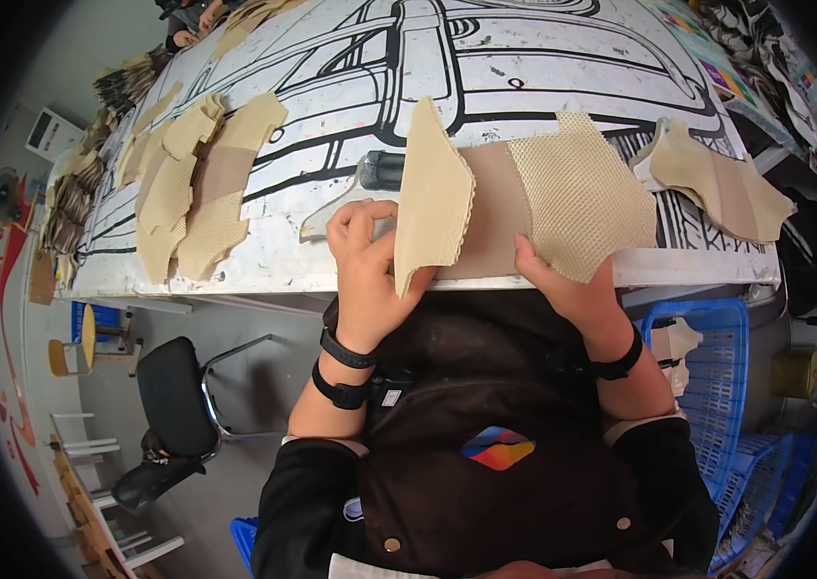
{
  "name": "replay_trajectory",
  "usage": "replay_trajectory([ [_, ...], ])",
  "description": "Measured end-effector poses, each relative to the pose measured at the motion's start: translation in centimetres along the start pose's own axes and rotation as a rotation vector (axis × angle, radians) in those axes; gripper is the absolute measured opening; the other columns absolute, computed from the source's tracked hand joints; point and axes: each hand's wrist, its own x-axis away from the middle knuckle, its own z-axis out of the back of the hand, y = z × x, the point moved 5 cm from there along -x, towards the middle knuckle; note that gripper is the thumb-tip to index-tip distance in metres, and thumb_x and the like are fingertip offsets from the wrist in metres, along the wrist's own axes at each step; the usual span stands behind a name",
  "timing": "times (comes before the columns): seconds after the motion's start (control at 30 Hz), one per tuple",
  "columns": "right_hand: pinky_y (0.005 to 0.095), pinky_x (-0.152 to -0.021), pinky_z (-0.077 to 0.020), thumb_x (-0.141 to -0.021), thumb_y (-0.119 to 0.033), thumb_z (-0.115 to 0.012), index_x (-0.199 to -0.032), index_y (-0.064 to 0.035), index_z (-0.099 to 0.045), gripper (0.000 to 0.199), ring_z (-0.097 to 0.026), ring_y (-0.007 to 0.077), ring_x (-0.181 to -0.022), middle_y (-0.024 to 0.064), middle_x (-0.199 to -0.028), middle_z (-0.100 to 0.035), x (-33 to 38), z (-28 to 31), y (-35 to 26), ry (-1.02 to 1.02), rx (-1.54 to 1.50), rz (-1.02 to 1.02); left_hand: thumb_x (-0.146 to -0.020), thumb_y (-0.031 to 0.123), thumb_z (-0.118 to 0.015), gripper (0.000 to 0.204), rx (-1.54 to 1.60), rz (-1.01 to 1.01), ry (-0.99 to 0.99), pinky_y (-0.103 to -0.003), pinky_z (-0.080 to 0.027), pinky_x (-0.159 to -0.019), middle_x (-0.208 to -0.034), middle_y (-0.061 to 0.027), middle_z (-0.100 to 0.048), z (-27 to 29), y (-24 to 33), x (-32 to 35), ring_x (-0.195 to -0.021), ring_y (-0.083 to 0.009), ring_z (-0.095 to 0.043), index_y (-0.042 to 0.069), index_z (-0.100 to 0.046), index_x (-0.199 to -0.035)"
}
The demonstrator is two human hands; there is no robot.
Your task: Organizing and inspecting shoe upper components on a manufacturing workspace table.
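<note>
A beige mesh fabric panel [577, 193] with a smooth brownish middle band lies across the near edge of the table in front of me. Its left end is lifted and turned up, showing a plain cream side. My left hand [368, 275] grips that raised end low down, with bent fingers partly hidden by it. At the near right edge, my right hand [584, 297] pinches the panel, thumb on top and the other fingers beneath. Just beyond my left fingers are a dark cylindrical object [383, 171] and a thin grey flat piece [325, 222], partly covered.
Overlapping beige panels [220, 188] lie to the left, and more panels [727, 188] to the right on the white, black-lined table [495, 96]. Blue plastic crates [732, 386] stand at lower right. A black chair [177, 396] is at lower left. Another person's hand [211, 16] shows far left.
</note>
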Motion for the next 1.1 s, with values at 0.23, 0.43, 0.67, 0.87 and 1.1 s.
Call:
replay_trajectory([
  [0.23,0.0331,-0.066,-0.0456,-0.068,-0.004,-0.071,-0.101,0.0001,-0.056,0.037,-0.056,0.0225,-0.073,0.0086,-0.087,-0.056,-0.09,-0.15,0.04,-0.023,0.005,-0.001,-0.074,0.014,-0.069,0.016,0.001,0.033,-0.005,-0.039,-0.029,-0.09,-0.099,-0.0078,-0.053,-0.29,-0.32,0.1,-0.1,-0.0282,-0.04,0.002,-0.064,-0.084],
  [0.43,0.0343,-0.066,-0.0452,-0.067,-0.004,-0.071,-0.1,-0.0002,-0.056,0.036,-0.056,0.0241,-0.074,0.0091,-0.086,-0.056,-0.31,-0.07,-0.41,0.01,0.025,0.031,-0.075,0.015,-0.069,0.016,0.009,0.053,-0.007,-0.039,-0.029,-0.089,-0.097,-0.0073,-0.053,-0.29,-0.34,0.03,-0.098,-0.0276,-0.04,0.002,-0.064,-0.084],
  [0.67,0.0348,-0.066,-0.0449,-0.067,-0.004,-0.071,-0.099,-0.0006,-0.056,0.035,-0.056,0.0247,-0.073,0.0089,-0.083,-0.056,-0.3,-0.02,-0.32,0.02,0.018,0.023,-0.074,0.016,-0.07,0.015,-0.011,0.038,-0.019,-0.038,-0.028,-0.09,-0.095,-0.0073,-0.054,-0.32,-0.21,-0.05,-0.098,-0.0276,-0.04,0.004,-0.066,-0.083],
  [0.87,0.0349,-0.065,-0.0448,-0.068,-0.004,-0.07,-0.098,-0.0008,-0.057,0.033,-0.056,0.0254,-0.072,0.0093,-0.083,-0.056,-0.2,-0.11,-0.39,0.022,-0.028,0.005,-0.074,0.016,-0.069,0.015,-0.025,0.055,-0.025,-0.039,-0.028,-0.09,-0.098,-0.0074,-0.055,-0.41,-0.16,0.03,-0.099,-0.0279,-0.039,0.006,-0.067,-0.086],
  [1.1,0.0365,-0.068,-0.0442,-0.068,-0.004,-0.07,-0.094,-0.0014,-0.058,0.029,-0.056,0.0281,-0.072,0.0097,-0.084,-0.057,-0.45,-0.01,-0.86,0.0,0.01,0.044,-0.066,0.01,-0.068,0.021,-0.02,0.062,-0.035,-0.039,-0.028,-0.092,-0.101,-0.0076,-0.053,-0.45,-0.2,0.14,-0.101,-0.0289,-0.038,0.008,-0.067,-0.087],
])
